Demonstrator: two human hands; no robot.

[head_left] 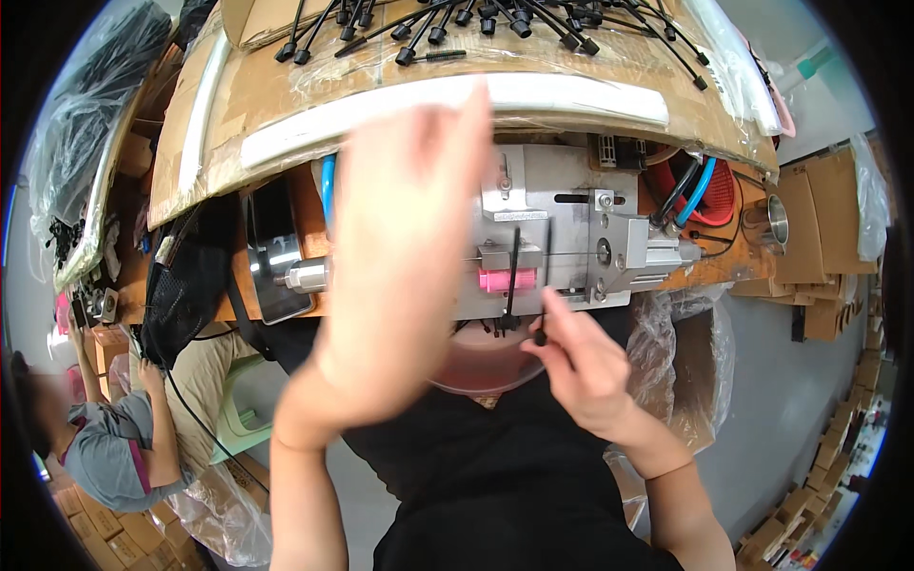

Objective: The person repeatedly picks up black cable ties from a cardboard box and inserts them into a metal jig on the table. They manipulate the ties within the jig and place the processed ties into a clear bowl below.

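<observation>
Fingers (564, 328) of the right hand (592, 374) pinched a black rod (547, 271) near the metal fixture (571, 233); left hand (409, 205) blurred, its grip I couldn't tell

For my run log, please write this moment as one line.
Left hand: blurred, grip unclear; right hand: pinching black rod; pink piece: at metal fixture; black-capped rods: on cardboard

The left hand (405, 219), blurred, is stretched toward the upper centre of the frame above its forearm (309, 504) at lower left, while the right hand (586, 366) is held right of centre, thumb and fingers bent into a pinch.
</observation>
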